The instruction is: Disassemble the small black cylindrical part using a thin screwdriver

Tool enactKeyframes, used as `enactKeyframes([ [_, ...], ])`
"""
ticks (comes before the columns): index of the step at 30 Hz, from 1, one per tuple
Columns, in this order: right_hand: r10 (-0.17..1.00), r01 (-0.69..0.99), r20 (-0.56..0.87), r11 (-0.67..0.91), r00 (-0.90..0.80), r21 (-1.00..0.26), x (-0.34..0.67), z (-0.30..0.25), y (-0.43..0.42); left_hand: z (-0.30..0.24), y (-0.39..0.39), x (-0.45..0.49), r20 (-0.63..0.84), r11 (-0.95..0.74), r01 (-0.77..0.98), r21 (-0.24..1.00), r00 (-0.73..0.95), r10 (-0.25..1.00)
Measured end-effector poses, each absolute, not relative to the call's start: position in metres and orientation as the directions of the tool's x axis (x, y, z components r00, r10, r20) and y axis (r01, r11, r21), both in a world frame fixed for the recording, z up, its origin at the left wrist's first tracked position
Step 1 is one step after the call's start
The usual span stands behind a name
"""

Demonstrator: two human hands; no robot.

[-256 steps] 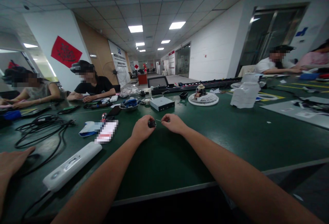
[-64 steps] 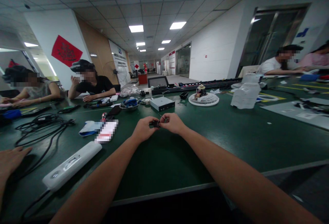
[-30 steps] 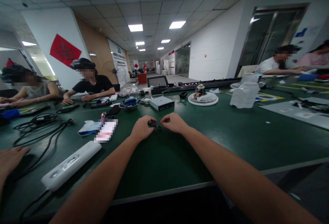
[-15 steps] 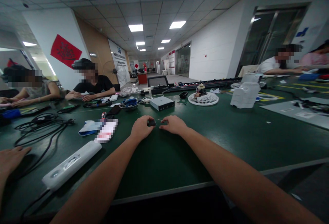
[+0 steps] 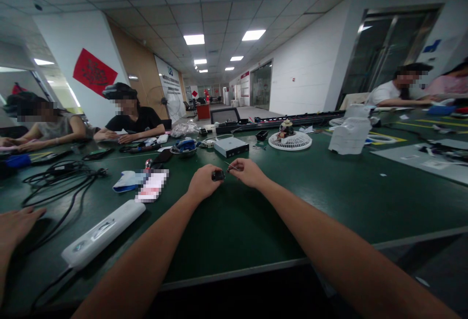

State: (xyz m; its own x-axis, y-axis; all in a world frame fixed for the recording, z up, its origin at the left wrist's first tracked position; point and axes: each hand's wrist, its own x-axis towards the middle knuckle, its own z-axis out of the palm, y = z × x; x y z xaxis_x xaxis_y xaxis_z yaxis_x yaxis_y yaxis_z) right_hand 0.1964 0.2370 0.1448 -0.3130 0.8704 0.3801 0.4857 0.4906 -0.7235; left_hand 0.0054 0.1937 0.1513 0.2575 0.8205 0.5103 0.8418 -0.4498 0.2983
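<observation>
My left hand (image 5: 202, 183) is closed around a small black part (image 5: 218, 175) held just above the green table (image 5: 234, 221). My right hand (image 5: 247, 172) is pinched on a thin metal pin or wire (image 5: 230, 166) whose tip points at the black part. The two hands are close together at the middle of the table, a short gap between them. What the black part is I cannot make out.
A white power strip (image 5: 98, 234) and black cables (image 5: 58, 177) lie to the left, with another person's hand (image 5: 16, 224) at the left edge. A grey box (image 5: 231, 147), white fan grille (image 5: 290, 140) and plastic bottle (image 5: 349, 131) stand further back. Other people sit at left and right.
My hands have lifted slightly off the table and my right hand has raised the pin toward the black part. A person at the left lowered a hand from the face.
</observation>
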Motion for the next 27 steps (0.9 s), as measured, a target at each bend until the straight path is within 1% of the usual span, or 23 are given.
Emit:
enactKeyframes([
  [5,0.838,0.555,0.411,0.545,-0.358,-0.629,0.196,0.151,0.231,0.150,0.195,0.005,0.531,-0.529,0.791,0.308,0.319,0.785],
  [12,0.864,0.557,0.393,0.504,-0.315,-0.660,0.195,0.153,0.227,0.152,0.192,0.007,0.517,-0.589,0.742,0.321,0.384,0.765],
  [18,0.858,0.533,0.374,0.512,-0.352,-0.673,0.194,0.151,0.227,0.153,0.191,0.007,0.520,-0.614,0.722,0.319,0.409,0.750],
  [23,0.873,0.549,0.376,0.487,-0.310,-0.679,0.195,0.148,0.229,0.156,0.188,0.008,0.535,-0.645,0.685,0.339,0.423,0.731],
  [25,0.881,0.532,0.359,0.472,-0.308,-0.702,0.195,0.146,0.231,0.157,0.188,0.009,0.545,-0.648,0.677,0.350,0.416,0.728],
  [27,0.892,0.482,0.317,0.443,-0.322,-0.756,0.194,0.143,0.233,0.157,0.188,0.009,0.564,-0.656,0.665,0.356,0.407,0.719],
])
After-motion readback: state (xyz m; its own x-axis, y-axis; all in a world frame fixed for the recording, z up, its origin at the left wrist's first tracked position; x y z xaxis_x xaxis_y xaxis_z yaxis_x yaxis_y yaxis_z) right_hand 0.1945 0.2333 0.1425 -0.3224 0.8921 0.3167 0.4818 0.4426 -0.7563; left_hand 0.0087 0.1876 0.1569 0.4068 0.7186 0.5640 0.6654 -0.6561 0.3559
